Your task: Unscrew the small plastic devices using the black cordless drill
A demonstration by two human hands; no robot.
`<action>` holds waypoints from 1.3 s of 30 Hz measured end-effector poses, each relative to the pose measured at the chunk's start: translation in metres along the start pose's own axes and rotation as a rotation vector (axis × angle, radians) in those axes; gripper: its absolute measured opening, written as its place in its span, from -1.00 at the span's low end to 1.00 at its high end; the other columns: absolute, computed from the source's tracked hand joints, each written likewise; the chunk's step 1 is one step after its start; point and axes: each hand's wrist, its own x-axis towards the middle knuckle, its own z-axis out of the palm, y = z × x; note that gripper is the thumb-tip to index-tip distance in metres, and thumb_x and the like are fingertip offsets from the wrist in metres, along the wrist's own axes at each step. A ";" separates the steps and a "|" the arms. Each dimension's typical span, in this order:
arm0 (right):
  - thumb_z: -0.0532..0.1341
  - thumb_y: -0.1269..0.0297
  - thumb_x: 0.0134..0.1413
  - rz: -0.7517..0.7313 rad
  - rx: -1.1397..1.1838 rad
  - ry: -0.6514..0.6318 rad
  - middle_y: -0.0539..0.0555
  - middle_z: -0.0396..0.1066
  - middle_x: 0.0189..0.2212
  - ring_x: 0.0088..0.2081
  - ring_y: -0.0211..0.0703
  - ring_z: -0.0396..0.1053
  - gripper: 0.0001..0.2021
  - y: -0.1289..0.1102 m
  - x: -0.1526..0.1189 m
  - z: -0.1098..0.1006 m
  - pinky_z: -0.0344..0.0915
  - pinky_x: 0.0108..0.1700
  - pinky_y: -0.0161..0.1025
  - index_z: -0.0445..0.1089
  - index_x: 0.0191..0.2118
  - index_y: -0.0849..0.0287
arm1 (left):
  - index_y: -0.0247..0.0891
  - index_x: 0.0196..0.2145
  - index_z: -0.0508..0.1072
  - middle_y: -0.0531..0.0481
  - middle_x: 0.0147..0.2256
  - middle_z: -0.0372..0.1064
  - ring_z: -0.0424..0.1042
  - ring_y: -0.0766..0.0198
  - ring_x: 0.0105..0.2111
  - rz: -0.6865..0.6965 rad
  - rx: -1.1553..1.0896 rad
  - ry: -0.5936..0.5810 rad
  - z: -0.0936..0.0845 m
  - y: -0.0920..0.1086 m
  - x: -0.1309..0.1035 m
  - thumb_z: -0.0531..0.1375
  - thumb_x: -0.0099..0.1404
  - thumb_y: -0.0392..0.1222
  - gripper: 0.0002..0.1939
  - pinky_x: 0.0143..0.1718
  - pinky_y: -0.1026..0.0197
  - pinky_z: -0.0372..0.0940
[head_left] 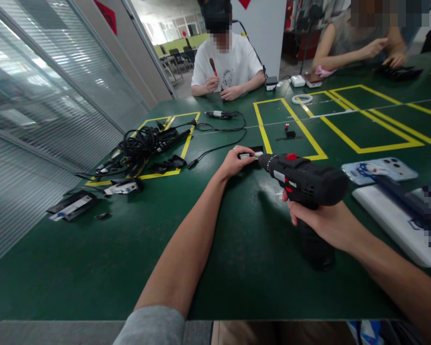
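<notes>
My right hand [319,223] is wrapped round the grip of a black cordless drill [303,179] with red buttons. Its nose points left and away, and its bit meets or nearly meets a flat black case [257,149] with a pale label. My left hand [237,161] lies over that case, fingers closed on it and holding it against the green table [237,268]. The fingertips are right beside the drill's bit. Part of the case is hidden under my fingers, and whatever lies at the very tip of the bit is too small to make out.
Left of my arm lie a heap of black cables [143,143], black adapter parts [170,164] and an opened case [73,205]. A phone [379,171] and a white box [391,225] lie at right. Across the table, a person [226,62] holds a screwdriver [213,67]; another person [355,48] sits far right.
</notes>
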 end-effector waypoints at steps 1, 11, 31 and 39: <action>0.26 0.22 0.13 0.009 -0.022 -0.010 -0.03 0.43 -0.53 -0.48 -0.15 0.42 -0.90 -0.002 0.003 -0.001 0.38 -0.42 -0.18 0.41 -0.25 0.10 | -0.23 -0.21 0.59 -0.08 -0.16 0.50 0.41 0.15 -0.07 0.006 0.013 -0.008 -0.001 0.000 0.000 0.33 0.13 -0.06 -0.72 0.06 0.09 0.26; 0.36 0.28 -0.12 0.197 0.165 -0.069 0.04 0.43 -0.67 -0.64 -0.13 0.39 -0.89 -0.058 0.032 -0.005 0.26 -0.63 -0.26 0.44 -0.46 0.16 | -0.26 -0.15 0.58 -0.06 -0.15 0.47 0.39 0.18 -0.09 -0.021 0.018 -0.012 -0.004 -0.009 0.001 0.32 0.12 -0.07 -0.65 0.05 0.13 0.26; 0.26 0.26 0.00 0.156 0.137 -0.103 0.03 0.42 -0.63 -0.56 -0.15 0.34 -0.91 -0.021 0.029 -0.005 0.23 -0.43 -0.17 0.42 -0.44 0.15 | -0.27 -0.16 0.59 -0.09 -0.12 0.44 0.40 0.18 -0.08 -0.070 -0.028 0.006 -0.010 -0.008 0.002 0.36 0.09 -0.11 -0.65 0.04 0.14 0.26; 0.26 0.21 0.05 0.080 0.020 -0.132 0.00 0.43 -0.58 -0.50 -0.10 0.40 -0.87 -0.019 0.026 0.002 0.30 -0.34 -0.10 0.39 -0.32 0.14 | -0.30 -0.16 0.59 -0.11 -0.14 0.46 0.42 0.18 -0.11 -0.133 -0.112 0.003 -0.009 -0.007 0.002 0.36 0.06 -0.13 -0.64 0.01 0.12 0.28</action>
